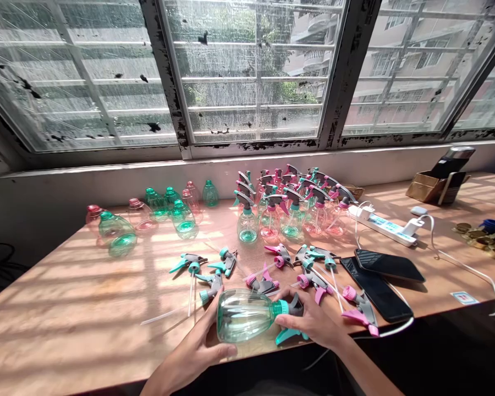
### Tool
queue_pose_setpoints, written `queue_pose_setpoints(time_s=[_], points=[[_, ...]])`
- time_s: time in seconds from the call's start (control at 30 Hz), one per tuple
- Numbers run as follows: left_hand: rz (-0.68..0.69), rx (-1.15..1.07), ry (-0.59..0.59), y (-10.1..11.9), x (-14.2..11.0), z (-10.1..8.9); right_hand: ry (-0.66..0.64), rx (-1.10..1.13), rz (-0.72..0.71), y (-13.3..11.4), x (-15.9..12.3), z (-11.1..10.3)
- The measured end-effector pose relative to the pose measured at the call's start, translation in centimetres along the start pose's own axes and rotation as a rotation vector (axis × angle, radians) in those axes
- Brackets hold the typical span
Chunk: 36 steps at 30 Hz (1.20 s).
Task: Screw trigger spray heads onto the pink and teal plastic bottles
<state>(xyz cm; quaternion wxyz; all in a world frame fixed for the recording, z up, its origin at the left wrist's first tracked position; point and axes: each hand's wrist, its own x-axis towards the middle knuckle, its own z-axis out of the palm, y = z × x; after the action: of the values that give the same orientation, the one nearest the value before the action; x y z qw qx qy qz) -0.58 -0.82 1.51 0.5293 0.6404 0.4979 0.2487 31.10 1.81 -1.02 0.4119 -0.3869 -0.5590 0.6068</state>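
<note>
A clear green spray bottle [244, 316] lies on its side between my hands near the table's front edge. My left hand [208, 333] is wrapped round its base. My right hand [307, 319] grips the teal collar and grey-and-teal trigger head [284, 312] at its neck. Loose trigger sprayers lie just beyond: teal ones such as the sprayer [193, 265] to the left, pink ones such as the sprayer [262, 285] nearer the middle. Another pink sprayer [361, 311] rests right of my right hand.
Headless green bottles [185, 219] and red bottles [140, 215] stand at the back left. Several bottles with sprayers [247, 224] are grouped at back centre. To the right are two phones [375, 289], a power strip [385, 226] with a white cable, and a cardboard holder [427, 188].
</note>
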Motion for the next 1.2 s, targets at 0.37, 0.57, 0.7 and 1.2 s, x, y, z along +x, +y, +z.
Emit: queue_pose_setpoints(time_s=[0.37,0.57,0.7,1.2], points=[[0.055,-0.106,-0.035,-0.3,0.4,0.2,0.011,-0.029,0.036,0.6,-0.2,-0.1],[0.015,-0.108,-0.027,0.3,0.0,0.2,0.016,-0.051,0.037,0.9,-0.2,-0.2],[0.075,-0.158,-0.045,-0.1,0.1,0.5,0.036,-0.049,0.043,1.3,-0.2,-0.3],[0.063,-0.143,-0.024,-0.2,0.1,0.3,0.044,-0.041,0.048,1.8,-0.4,-0.4]])
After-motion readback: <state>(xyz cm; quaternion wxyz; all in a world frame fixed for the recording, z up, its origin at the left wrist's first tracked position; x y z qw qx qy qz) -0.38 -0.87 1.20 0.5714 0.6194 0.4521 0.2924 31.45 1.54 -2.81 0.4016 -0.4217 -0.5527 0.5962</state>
